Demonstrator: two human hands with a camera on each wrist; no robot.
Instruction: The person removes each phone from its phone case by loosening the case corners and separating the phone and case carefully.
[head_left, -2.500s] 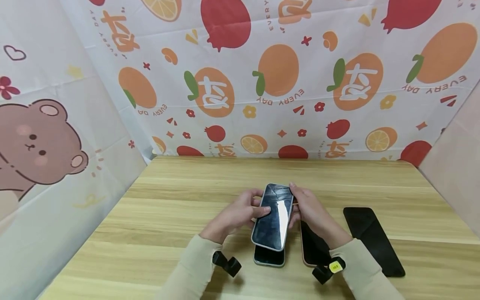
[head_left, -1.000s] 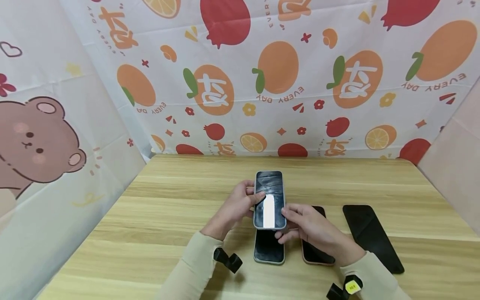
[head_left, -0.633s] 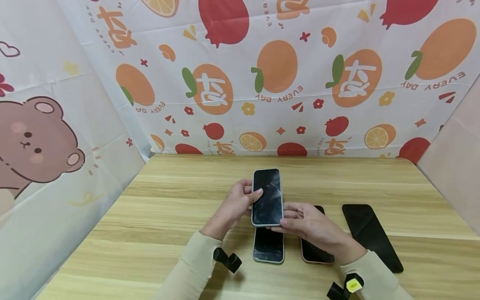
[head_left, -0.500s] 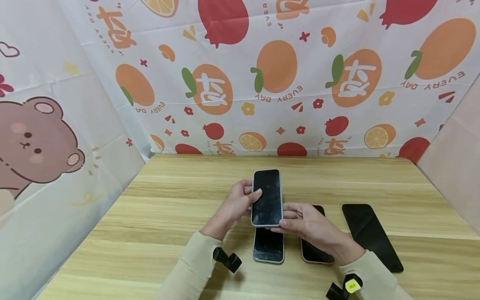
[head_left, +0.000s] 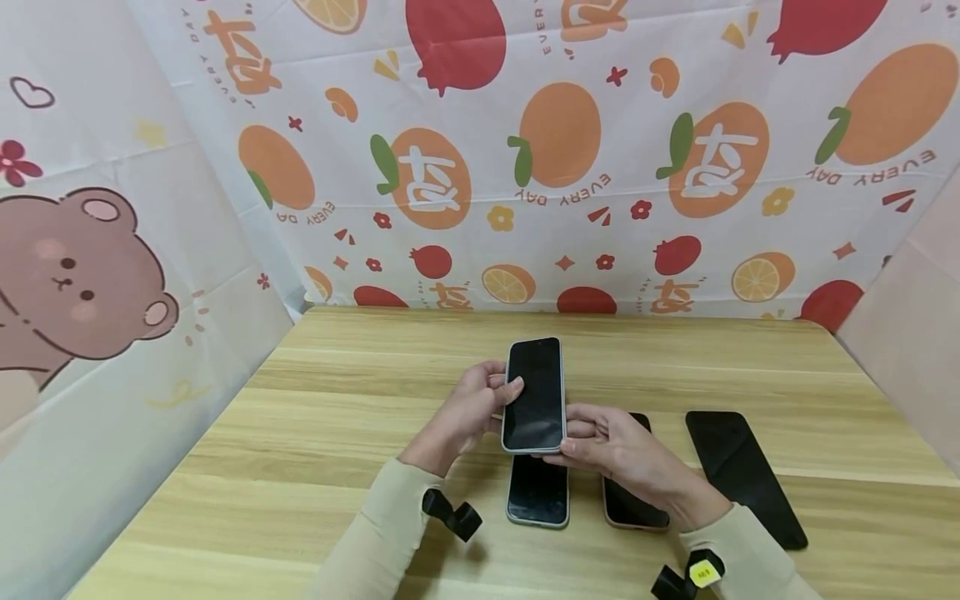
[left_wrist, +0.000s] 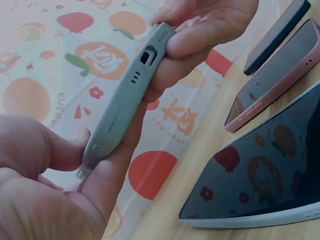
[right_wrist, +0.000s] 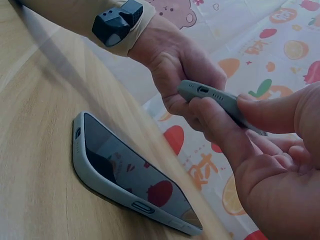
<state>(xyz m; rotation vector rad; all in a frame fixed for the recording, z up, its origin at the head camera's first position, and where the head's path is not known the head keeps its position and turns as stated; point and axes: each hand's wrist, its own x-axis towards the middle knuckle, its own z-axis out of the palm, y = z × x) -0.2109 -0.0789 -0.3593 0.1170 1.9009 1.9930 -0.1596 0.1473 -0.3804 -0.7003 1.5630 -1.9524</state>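
Observation:
A smartphone (head_left: 534, 396) in a pale grey-green case is held above the table, its dark screen up. My left hand (head_left: 468, 412) grips its left side, thumb lying over the screen's edge. My right hand (head_left: 622, 454) pinches the lower right corner, with the thumb on top and fingers beneath. In the left wrist view the case's bottom edge (left_wrist: 117, 105) shows a charging port opening. Just below the held phone, partly covered by it in the head view, a second smartphone (head_left: 537, 493) in a similar pale case lies on the table, also visible in the right wrist view.
Right of the second phone lies a pink-cased smartphone (head_left: 630, 506), partly under my right hand. Farther right is a larger black phone-like slab (head_left: 746, 477). The wooden table (head_left: 300, 433) ends at a fruit-patterned cloth (head_left: 487, 167) behind, with a bear-print cloth (head_left: 82, 275) at left.
My right hand has slid from the held phone's upper right corner to its lower right corner. That phone has straightened and shifted slightly away from me. Over the last half second the hands barely move.

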